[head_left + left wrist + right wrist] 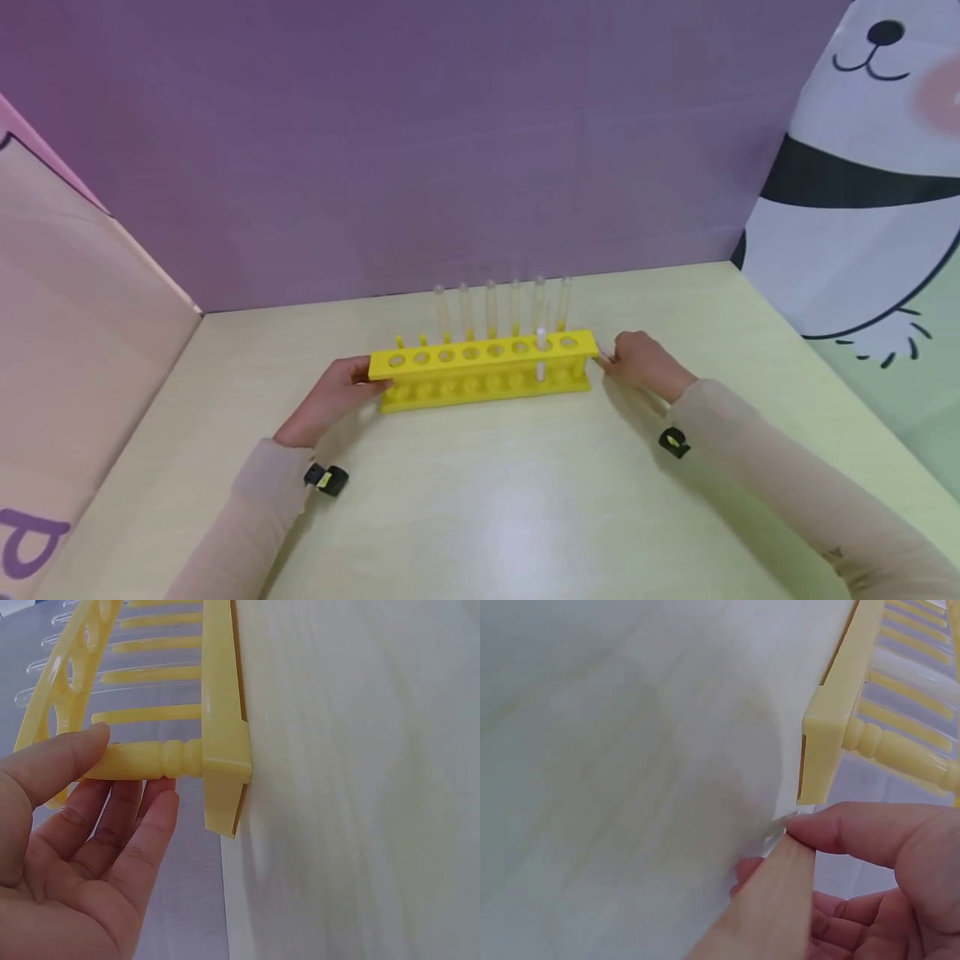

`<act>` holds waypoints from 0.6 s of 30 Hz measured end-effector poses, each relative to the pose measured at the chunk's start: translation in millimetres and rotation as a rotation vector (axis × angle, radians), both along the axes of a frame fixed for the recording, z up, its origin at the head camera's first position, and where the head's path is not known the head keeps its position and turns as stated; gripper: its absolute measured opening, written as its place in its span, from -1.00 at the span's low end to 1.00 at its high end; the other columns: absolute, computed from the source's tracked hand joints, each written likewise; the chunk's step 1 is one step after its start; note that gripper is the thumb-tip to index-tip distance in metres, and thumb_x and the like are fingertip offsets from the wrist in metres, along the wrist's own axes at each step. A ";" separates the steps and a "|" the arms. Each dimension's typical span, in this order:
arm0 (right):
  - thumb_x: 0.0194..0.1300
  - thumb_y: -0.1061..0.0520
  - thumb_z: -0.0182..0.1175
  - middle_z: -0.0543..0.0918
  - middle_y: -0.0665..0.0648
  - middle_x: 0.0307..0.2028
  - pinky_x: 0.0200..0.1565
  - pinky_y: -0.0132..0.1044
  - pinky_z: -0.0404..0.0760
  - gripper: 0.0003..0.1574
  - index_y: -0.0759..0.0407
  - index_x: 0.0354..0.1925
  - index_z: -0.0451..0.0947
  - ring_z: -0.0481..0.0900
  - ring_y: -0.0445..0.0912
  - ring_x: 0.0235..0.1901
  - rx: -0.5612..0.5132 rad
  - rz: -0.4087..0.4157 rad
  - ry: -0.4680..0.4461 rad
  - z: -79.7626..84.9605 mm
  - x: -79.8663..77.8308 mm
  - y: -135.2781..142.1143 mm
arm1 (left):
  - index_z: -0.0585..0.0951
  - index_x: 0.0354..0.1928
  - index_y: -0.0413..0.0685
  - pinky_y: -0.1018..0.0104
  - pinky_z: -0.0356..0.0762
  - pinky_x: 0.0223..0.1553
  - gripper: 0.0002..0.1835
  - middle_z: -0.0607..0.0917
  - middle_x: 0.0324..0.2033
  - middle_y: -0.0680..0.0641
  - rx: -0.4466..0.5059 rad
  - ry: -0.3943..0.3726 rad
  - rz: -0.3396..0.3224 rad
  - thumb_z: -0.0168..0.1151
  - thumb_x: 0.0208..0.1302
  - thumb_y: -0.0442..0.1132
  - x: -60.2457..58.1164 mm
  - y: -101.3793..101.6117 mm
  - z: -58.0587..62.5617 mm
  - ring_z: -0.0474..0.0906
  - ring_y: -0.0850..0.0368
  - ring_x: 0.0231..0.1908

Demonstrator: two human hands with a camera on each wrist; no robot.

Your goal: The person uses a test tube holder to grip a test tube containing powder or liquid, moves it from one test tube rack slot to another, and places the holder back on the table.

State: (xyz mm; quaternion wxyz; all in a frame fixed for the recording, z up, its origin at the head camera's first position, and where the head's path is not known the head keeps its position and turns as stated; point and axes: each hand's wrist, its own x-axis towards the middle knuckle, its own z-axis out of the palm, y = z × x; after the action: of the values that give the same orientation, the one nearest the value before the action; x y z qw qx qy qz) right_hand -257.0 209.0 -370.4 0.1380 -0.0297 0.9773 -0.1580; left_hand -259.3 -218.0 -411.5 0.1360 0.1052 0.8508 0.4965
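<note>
A yellow test tube rack (483,354) stands on the table, with several clear test tubes (491,308) upright along its back. A slim tube with white parts (541,337) sits in a hole near its right end. My left hand (341,396) grips the rack's left end, thumb and fingers around the end post (142,760). Beside the right end, my right hand (645,364) pinches a flat wooden strip (769,900) with a small shiny tip by the thumb. The strip's kind is not clear. Its tip is close to the rack's base corner (821,750).
The pale wooden table (487,492) runs back to a purple wall panel (450,150). A pale panel (82,333) borders the left side, and a panel with a cartoon animal (862,208) the right. Two bare pegs (423,340) stick up at the rack's back left.
</note>
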 end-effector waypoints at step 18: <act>0.35 0.20 0.04 0.55 0.27 -0.39 -0.39 -0.22 0.51 -0.75 0.42 -0.16 0.34 0.49 0.01 -0.45 -0.065 0.013 0.051 21.1 3.1 22.4 | 0.49 0.18 -0.22 0.08 0.42 0.06 -0.56 0.57 0.10 -0.17 0.003 -0.001 0.012 0.20 0.26 -0.27 1.4 1.5 0.5 0.44 -0.03 0.03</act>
State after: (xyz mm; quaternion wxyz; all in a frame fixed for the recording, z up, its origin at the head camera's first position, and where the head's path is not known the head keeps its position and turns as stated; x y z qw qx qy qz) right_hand -253.9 231.4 -349.3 0.1132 -0.0447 0.9746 -0.1879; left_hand -257.8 -216.5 -411.0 0.1332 0.1002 0.8506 0.4986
